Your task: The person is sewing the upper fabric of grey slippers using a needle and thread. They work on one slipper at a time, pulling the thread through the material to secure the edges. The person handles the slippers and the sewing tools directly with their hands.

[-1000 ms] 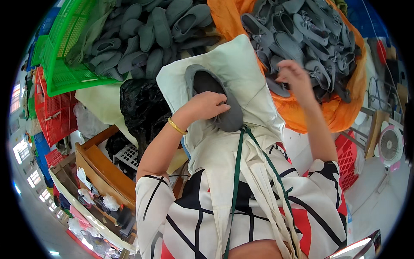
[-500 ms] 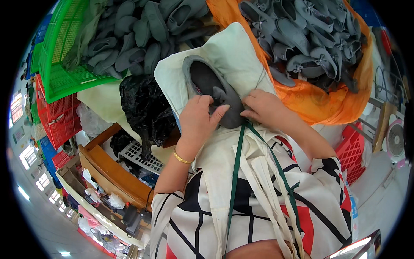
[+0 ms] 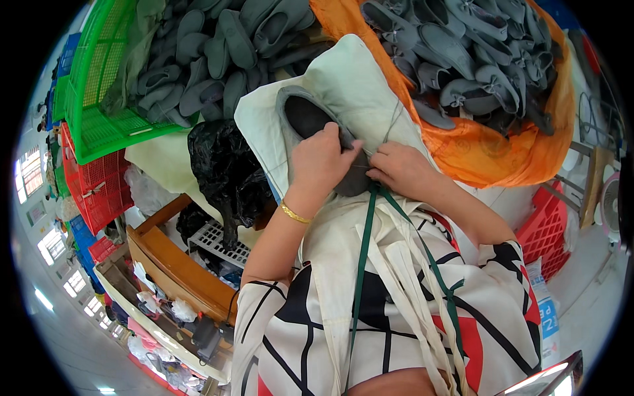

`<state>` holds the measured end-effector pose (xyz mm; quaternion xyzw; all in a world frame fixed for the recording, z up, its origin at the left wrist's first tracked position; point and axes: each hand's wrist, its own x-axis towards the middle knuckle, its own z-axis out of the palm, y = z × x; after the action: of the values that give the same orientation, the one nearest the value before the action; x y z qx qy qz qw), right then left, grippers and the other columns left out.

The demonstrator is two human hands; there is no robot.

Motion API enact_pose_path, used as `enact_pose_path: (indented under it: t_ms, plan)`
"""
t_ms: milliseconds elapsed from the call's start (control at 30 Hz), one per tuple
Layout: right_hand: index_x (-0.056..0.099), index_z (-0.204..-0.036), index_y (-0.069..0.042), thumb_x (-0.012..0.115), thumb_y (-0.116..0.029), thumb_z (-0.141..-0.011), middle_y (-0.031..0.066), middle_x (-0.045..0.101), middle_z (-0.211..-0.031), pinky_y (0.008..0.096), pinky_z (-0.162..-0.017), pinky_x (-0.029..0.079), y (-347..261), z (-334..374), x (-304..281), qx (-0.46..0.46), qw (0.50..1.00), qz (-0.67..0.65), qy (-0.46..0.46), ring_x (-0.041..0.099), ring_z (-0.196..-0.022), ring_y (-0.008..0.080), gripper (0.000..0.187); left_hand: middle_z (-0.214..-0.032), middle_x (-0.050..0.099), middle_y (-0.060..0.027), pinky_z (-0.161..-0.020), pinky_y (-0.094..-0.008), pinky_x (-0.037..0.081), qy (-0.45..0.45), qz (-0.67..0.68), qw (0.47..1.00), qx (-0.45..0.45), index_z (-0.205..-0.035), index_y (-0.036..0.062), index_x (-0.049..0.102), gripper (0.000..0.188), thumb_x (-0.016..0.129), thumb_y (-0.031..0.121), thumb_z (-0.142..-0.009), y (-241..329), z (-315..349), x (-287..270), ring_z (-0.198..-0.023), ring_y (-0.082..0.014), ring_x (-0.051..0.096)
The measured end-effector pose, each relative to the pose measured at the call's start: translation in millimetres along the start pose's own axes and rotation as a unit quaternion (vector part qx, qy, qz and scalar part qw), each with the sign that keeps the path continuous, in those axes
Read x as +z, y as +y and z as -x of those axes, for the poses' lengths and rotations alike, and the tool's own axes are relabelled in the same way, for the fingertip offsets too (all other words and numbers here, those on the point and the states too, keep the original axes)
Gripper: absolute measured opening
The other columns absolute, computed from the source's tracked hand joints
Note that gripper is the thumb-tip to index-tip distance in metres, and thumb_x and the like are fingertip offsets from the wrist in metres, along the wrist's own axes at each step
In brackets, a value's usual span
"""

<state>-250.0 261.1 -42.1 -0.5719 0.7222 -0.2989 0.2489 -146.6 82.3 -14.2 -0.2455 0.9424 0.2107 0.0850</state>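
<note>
A grey slip-on shoe (image 3: 352,183) lies on a pale cloth-covered pad (image 3: 360,72) in front of me, its dark opening pointing away and its toe toward me. My left hand (image 3: 322,158) grips the shoe's upper at the front of the opening, thumb and fingers pinched; it covers the bow there. Beside the toe, my right hand (image 3: 399,169) has its fingertips pressed together close to the shoe's edge. Whatever those fingers pinch is too small to make out. A thin thread-like line (image 3: 392,125) shows on the cloth just above the right hand.
Grey shoes (image 3: 234,39) are heaped at the far left beside a green crate (image 3: 99,132). More with bows (image 3: 462,59) fill an orange sack (image 3: 489,162) at the far right. A black plastic bag (image 3: 221,171), a wooden drawer (image 3: 175,264) and red crates (image 3: 545,228) stand around me.
My left hand has shifted up and right over the shoe, covering the bow that showed before. The right hand stays by the toe, nearly in place.
</note>
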Motion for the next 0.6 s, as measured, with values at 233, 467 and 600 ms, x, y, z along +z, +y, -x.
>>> enact_pose_path:
  t_ms: [233,467,600]
  plan:
    - [0.063,-0.082,-0.006,0.071,-0.017,-0.085,0.011,0.059,-0.08,0.0409,-0.068,0.048,2,11,10,0.028,0.992,-0.104,0.064,0.059,-0.079,0.032,0.015,-0.078,0.062,0.0023,-0.056,-0.0216,0.046,0.044,0.7,0.703,-0.12,-0.109,0.0016,0.07,0.025,0.064,0.022,-0.096,-24,24,-2,-0.064,-0.0057,0.055]
    - [0.063,-0.084,-0.003,0.069,-0.009,-0.086,0.0102,0.06,-0.079,0.0371,-0.065,0.048,-8,22,-3,0.026,0.967,-0.174,0.181,0.058,-0.072,0.0283,0.009,-0.089,0.068,-0.0016,-0.056,-0.0211,0.047,0.035,0.773,0.616,-0.146,-0.11,0.0008,0.069,0.024,0.066,0.021,-0.096,-28,49,31,-0.068,-0.0058,0.057]
    - [0.064,-0.085,-0.002,0.069,-0.005,-0.087,0.0067,0.058,-0.078,0.0296,-0.061,0.045,-2,41,-22,0.087,0.95,-0.173,0.246,0.055,-0.068,0.0181,0.007,-0.093,0.07,-0.0032,-0.061,-0.0214,0.051,0.058,0.787,0.59,-0.172,-0.108,0.0017,0.069,0.018,0.069,0.012,-0.093,-27,57,47,-0.073,-0.0074,0.061]
